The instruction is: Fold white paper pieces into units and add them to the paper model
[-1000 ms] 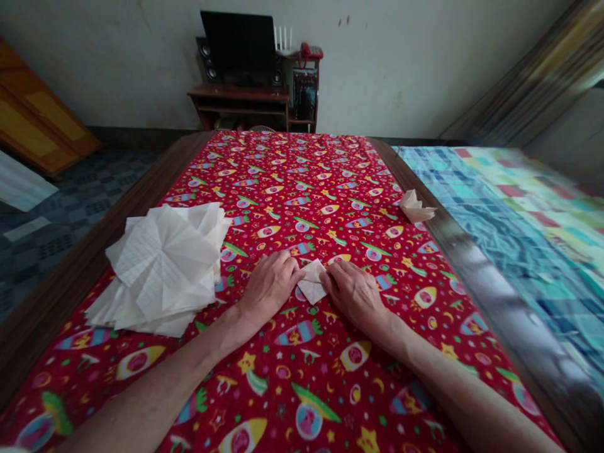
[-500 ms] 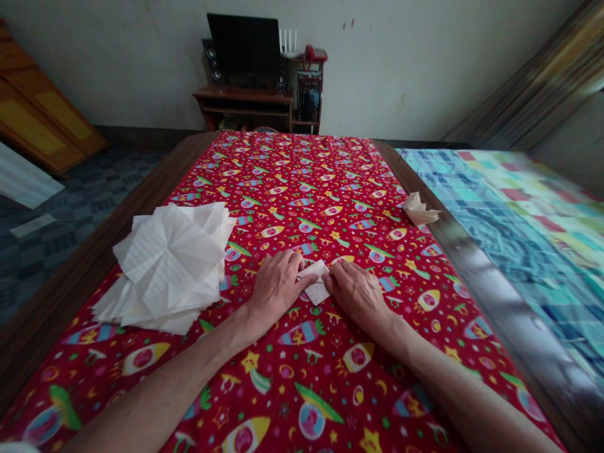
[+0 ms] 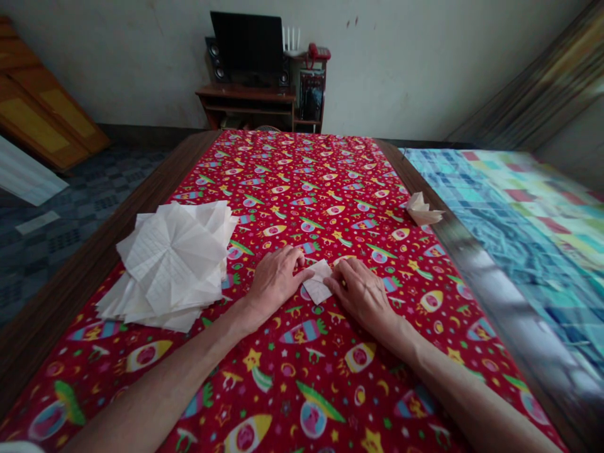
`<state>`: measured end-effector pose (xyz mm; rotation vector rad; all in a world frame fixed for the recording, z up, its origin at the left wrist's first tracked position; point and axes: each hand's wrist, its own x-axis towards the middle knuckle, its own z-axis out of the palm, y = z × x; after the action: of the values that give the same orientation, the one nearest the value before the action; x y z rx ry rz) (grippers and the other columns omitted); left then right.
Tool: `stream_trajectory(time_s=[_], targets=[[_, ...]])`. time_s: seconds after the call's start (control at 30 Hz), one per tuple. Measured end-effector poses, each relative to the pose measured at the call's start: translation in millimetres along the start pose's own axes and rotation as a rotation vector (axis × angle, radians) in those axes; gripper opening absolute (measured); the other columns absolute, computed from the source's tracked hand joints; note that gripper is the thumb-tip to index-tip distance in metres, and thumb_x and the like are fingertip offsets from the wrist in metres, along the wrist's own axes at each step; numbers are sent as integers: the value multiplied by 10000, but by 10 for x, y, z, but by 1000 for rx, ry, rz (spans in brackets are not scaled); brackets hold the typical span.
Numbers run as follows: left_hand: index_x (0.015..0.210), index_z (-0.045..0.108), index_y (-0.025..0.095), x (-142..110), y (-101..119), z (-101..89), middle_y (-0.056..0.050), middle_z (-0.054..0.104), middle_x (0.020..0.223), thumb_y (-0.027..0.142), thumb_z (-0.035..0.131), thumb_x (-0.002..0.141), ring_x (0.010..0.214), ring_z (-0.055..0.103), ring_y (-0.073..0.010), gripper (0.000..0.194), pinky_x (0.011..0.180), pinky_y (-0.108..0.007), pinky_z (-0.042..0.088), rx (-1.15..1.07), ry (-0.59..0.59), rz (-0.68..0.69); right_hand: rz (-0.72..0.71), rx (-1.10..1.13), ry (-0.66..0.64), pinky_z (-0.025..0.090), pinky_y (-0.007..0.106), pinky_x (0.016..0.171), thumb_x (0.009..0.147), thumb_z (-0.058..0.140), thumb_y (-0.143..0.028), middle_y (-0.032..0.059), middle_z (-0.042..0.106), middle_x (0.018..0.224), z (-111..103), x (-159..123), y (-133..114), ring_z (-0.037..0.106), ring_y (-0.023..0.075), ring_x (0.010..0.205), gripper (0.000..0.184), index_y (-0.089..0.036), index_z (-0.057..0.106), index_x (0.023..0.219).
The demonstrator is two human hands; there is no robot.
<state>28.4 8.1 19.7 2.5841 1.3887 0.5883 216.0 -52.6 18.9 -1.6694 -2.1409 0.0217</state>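
- Our left hand [image 3: 277,280] has its thumb spread onto the folded paper [image 3: 318,286]; our right hand [image 3: 361,289] bunches against it, whether pinching we cannot tell.
- It lies between them on the bench [image 3: 283,390], neither clearly nearer.
- Its longer axis seemingly runs away from us, one corner pointing our way.

Both arms bare, angled in from the lower corners. Left arm [image 3: 174,384] runs up and right to left wrist [image 3: 248,309]; right arm [image 3: 453,380] runs up and left to right wrist [image 3: 394,330]. Left hand [image 3: 274,280] back up, fingers curled, left thumb [image 3: 304,275] stretched toward the other hand. Right hand [image 3: 363,289] back up, fingers bent, right thumb [image 3: 333,287] pointing left. Hands near each other, not touching. Exact grip unclear on both.
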Motion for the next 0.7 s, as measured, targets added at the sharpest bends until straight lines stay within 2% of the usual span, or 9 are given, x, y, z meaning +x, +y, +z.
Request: stream_trajectory(time_s=[0.37, 0.53, 0.63, 0.7], targets=[[855, 528, 195, -71, -146, -36, -11, 589, 863, 369, 650, 831, 798, 552, -178, 214, 689, -292, 409, 21, 13, 30, -15, -15, -11, 332, 264, 591, 917, 491, -321, 25, 547, 791, -10, -76, 118, 476, 147, 663, 184, -205, 502, 776], [849, 543, 181, -112, -39, -47, -42, 573, 884, 370, 502, 918, 866, 533, -212, 205, 760, -338, 412, 43, 27, 54, -30, -11, 14, 346, 270, 599, 915, 499, -318, 26, 551, 787, 26, -75, 135, 487, 155, 682, 173, -203, 510, 786], [755, 537, 176, -97, 33, -13, -48, 568, 845, 396, 548, 881, 843, 531, -221, 254, 730, -338, 406, 47, 9, 44, -57, 39, 53, 374, 274, 623, 909, 509, -284, 27, 561, 785, 51, -72, 144, 493, 155, 686, 137, -198, 518, 803], [693, 520, 177, -71, 56, 20, -31, 562, 788, 369, 576, 863, 774, 536, -195, 262, 686, -311, 400, -24, -8, 28, -87, 55, 91, 392, 282, 649, 917, 487, -249, 36, 572, 796, 44, -71, 118, 504, 161, 703, 110, -192, 540, 839]])
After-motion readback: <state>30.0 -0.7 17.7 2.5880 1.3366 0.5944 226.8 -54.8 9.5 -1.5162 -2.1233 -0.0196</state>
